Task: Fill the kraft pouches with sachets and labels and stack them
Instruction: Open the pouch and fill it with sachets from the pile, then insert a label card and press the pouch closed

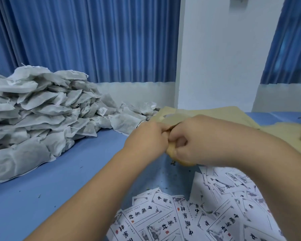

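Note:
Both hands meet above the blue table and hold one kraft pouch (170,117) between them. My left hand (148,138) pinches its edge from the left. My right hand (189,136) grips it from the right with curled fingers, hiding most of the pouch; a bit of it shows below the hand. A big heap of grey-white sachets (33,112) lies at the left. White printed labels (189,213) are spread in a loose pile at the near right.
Flat kraft pouches (276,134) lie on the table behind and right of my hands. More sachets (135,115) trail toward the middle. Blue curtains (94,40) and a white wall pillar (224,53) stand behind the blue table (59,180).

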### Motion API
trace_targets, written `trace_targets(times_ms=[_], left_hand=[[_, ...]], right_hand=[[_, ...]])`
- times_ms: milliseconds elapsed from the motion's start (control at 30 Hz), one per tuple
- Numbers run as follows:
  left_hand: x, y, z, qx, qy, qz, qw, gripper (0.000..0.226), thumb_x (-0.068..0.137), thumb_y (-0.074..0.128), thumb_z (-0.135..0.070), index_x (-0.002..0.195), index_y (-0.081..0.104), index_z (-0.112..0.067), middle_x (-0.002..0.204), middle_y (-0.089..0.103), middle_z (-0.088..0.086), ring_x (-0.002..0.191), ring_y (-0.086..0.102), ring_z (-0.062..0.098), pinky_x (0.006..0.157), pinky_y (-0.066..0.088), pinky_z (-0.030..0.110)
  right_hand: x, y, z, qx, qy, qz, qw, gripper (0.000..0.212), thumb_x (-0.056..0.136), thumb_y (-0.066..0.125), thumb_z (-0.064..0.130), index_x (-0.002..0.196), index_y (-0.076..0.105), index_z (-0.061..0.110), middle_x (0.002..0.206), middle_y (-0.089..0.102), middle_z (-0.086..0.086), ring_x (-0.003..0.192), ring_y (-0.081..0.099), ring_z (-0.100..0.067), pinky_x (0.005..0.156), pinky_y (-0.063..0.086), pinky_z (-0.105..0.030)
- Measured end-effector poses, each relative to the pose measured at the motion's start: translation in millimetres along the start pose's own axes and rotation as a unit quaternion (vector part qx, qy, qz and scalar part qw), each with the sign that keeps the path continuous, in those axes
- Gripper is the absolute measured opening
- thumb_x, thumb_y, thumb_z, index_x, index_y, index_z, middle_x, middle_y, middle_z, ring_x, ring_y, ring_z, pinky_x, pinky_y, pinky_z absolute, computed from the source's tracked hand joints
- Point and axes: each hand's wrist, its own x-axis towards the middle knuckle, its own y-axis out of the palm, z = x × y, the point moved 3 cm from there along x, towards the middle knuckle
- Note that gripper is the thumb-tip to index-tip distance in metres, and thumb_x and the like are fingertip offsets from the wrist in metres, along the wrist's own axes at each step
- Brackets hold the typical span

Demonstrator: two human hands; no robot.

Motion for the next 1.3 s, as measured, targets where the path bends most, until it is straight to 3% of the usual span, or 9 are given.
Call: trace_targets(times_ms=[133, 333, 500, 633, 867, 1000, 1100, 1200, 1300], left_hand=[[0, -3, -1, 0.010, 0.003, 0.009, 1.000, 0.025, 0.091, 0.046, -0.028, 0.096, 0.071, -0.030, 0.088, 0.069, -0.002, 0.093, 0.059, 0.019, 0.076, 0.055, 0.037], [-5, -5, -7, 0.024, 0.017, 0.005, 1.000, 0.024, 0.089, 0.048, -0.026, 0.098, 0.070, -0.020, 0.084, 0.066, 0.003, 0.086, 0.061, 0.022, 0.076, 0.054, 0.037], [-5, -5, -6, 0.035, 0.020, 0.013, 0.999, 0.024, 0.088, 0.049, -0.028, 0.099, 0.071, -0.030, 0.095, 0.066, -0.002, 0.084, 0.059, 0.019, 0.075, 0.053, 0.034], [-4, -5, -4, 0.029, 0.017, 0.025, 0.999, 0.025, 0.089, 0.050, -0.031, 0.099, 0.071, -0.040, 0.095, 0.067, -0.005, 0.079, 0.058, 0.017, 0.071, 0.050, 0.030], [-4, -6, -2, 0.019, 0.011, 0.033, 0.999, 0.023, 0.090, 0.052, -0.034, 0.102, 0.070, -0.043, 0.095, 0.069, -0.007, 0.079, 0.059, 0.007, 0.072, 0.051, 0.027], [-5, -5, -3, 0.016, 0.009, 0.041, 0.999, 0.024, 0.089, 0.053, -0.035, 0.104, 0.070, -0.043, 0.096, 0.070, -0.008, 0.078, 0.060, 0.009, 0.074, 0.052, 0.028], [-7, -5, -4, 0.016, 0.004, 0.045, 0.999, 0.022, 0.089, 0.054, -0.035, 0.102, 0.070, -0.042, 0.097, 0.069, -0.009, 0.083, 0.063, 0.014, 0.082, 0.054, 0.034], [-7, -5, -4, 0.015, 0.001, 0.048, 0.999, 0.020, 0.088, 0.055, -0.037, 0.101, 0.068, -0.043, 0.098, 0.068, -0.011, 0.083, 0.065, 0.014, 0.085, 0.053, 0.036], [-6, -5, -5, 0.015, 0.001, 0.047, 0.999, 0.021, 0.088, 0.056, -0.037, 0.104, 0.068, -0.042, 0.100, 0.068, -0.012, 0.083, 0.065, 0.014, 0.085, 0.053, 0.036]], right_hand=[[-23, 23, 7, 0.061, -0.058, 0.019, 0.996, 0.018, 0.085, 0.060, 0.034, 0.102, 0.064, 0.033, 0.088, 0.062, 0.017, 0.080, 0.055, 0.003, 0.073, 0.050, -0.024], [-69, 80, -13, 0.080, -0.100, 0.026, 0.991, 0.049, 0.086, 0.048, 0.063, 0.130, 0.046, 0.043, 0.125, 0.038, 0.033, 0.115, 0.036, 0.014, 0.097, 0.038, -0.020], [-88, 102, -23, 0.130, -0.082, 0.054, 0.987, 0.069, 0.080, 0.041, 0.078, 0.139, 0.012, 0.061, 0.138, 0.002, 0.052, 0.129, -0.001, 0.027, 0.105, 0.014, -0.013], [-83, 112, -22, 0.119, -0.094, 0.048, 0.987, 0.066, 0.085, 0.041, 0.072, 0.144, 0.018, 0.052, 0.145, 0.005, 0.046, 0.129, -0.010, 0.027, 0.101, 0.001, -0.003], [-82, 114, -27, 0.156, -0.064, -0.005, 0.986, 0.056, 0.086, 0.051, 0.062, 0.137, 0.042, 0.040, 0.135, 0.039, 0.030, 0.125, 0.017, 0.025, 0.093, 0.012, 0.007], [-79, 116, -25, 0.189, -0.034, -0.014, 0.981, 0.047, 0.086, 0.058, 0.054, 0.129, 0.052, 0.038, 0.120, 0.049, 0.027, 0.122, 0.035, 0.011, 0.097, 0.032, -0.009], [-78, 117, -24, 0.202, -0.020, -0.024, 0.979, 0.040, 0.086, 0.061, 0.051, 0.124, 0.058, 0.037, 0.115, 0.053, 0.026, 0.118, 0.039, 0.012, 0.095, 0.033, -0.009], [-75, 117, -21, 0.212, -0.006, -0.058, 0.975, 0.032, 0.088, 0.059, 0.049, 0.114, 0.064, 0.032, 0.105, 0.060, 0.019, 0.103, 0.048, 0.004, 0.090, 0.041, -0.021], [-70, 116, -19, 0.187, -0.016, -0.060, 0.980, 0.038, 0.087, 0.062, 0.048, 0.120, 0.063, 0.031, 0.120, 0.059, 0.021, 0.114, 0.044, 0.004, 0.098, 0.032, -0.010]])
